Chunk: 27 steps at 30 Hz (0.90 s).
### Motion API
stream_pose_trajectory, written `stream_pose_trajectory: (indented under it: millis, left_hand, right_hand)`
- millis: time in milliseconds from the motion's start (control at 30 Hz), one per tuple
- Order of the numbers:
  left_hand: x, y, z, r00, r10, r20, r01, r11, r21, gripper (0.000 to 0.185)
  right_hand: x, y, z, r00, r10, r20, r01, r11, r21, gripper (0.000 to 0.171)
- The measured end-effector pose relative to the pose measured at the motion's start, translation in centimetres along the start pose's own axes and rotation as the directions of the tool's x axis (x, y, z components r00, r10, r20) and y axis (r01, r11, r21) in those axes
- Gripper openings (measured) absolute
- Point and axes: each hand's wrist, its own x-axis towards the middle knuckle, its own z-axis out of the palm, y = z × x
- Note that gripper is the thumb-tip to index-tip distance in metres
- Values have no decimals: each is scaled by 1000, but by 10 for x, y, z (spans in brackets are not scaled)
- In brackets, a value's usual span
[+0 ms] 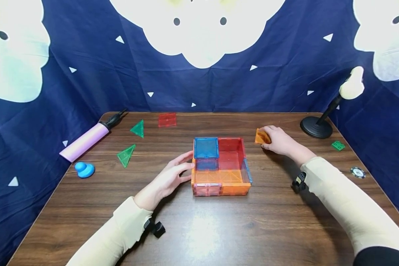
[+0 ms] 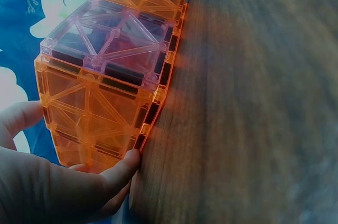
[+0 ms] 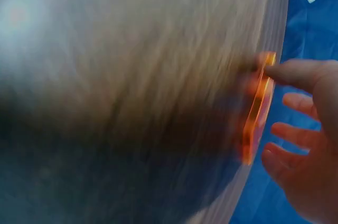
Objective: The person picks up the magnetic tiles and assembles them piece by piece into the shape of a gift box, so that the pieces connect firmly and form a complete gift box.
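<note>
A low open-topped box (image 1: 231, 177) of translucent magnetic tiles stands mid-table, with red, blue, orange and pink walls. One blue square tile (image 1: 206, 147) lies over its back left corner. My left hand (image 1: 171, 175) is at the box's left side, its extended fingers touching the orange wall (image 2: 87, 108) in the left wrist view. To the right of the box, my right hand (image 1: 277, 140) holds an orange tile (image 1: 262, 136) between thumb and fingers. The right wrist view shows that tile edge-on at the fingertips, close over the table.
Two green triangle tiles (image 1: 126, 155) and a red tile (image 1: 167, 120) lie left and behind. A pink hand pump (image 1: 84, 142) and a blue knobbed object (image 1: 84, 170) are at far left. A black stand (image 1: 316, 127), a green piece (image 1: 338, 145) and a poker chip (image 1: 357, 172) sit at right.
</note>
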Motion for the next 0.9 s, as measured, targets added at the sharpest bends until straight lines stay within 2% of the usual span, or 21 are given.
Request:
stream_pose_trajectory:
  millis: [133, 267, 467, 567, 700, 833, 900]
  left_hand:
    - [0, 0, 1, 1000, -4, -1, 4, 1000, 3, 65]
    - [0, 0, 0, 1000, 0, -2, 0, 1000, 13, 67]
    - [-1, 0, -1, 1000, 8, 2, -8, 1000, 3, 68]
    - [-1, 0, 0, 1000, 10, 3, -10, 1000, 1, 68]
    - [-1, 0, 0, 1000, 1, -5, -1, 1000, 0, 66]
    - [0, 0, -1, 1000, 2, -8, -2, 1000, 7, 66]
    - [1, 0, -1, 1000, 6, -6, -6, 1000, 12, 67]
  right_hand:
    - [2, 11, -1, 1000, -23, 15, 22, 999, 41, 51]
    - [3, 13, -2, 1000, -5, 21, 4, 999, 48, 50]
    - [5, 9, 2, 999, -8, -46, 12, 996, 88, 49]
    - [5, -1, 2, 992, -29, -121, 49, 985, 168, 47]
    - [6, -23, -3, 976, -64, -210, 121, 954, 275, 45]
    - [6, -47, -8, 965, -125, -232, 196, 929, 315, 44]
    - [5, -58, -9, 956, -177, -232, 244, 922, 301, 45]
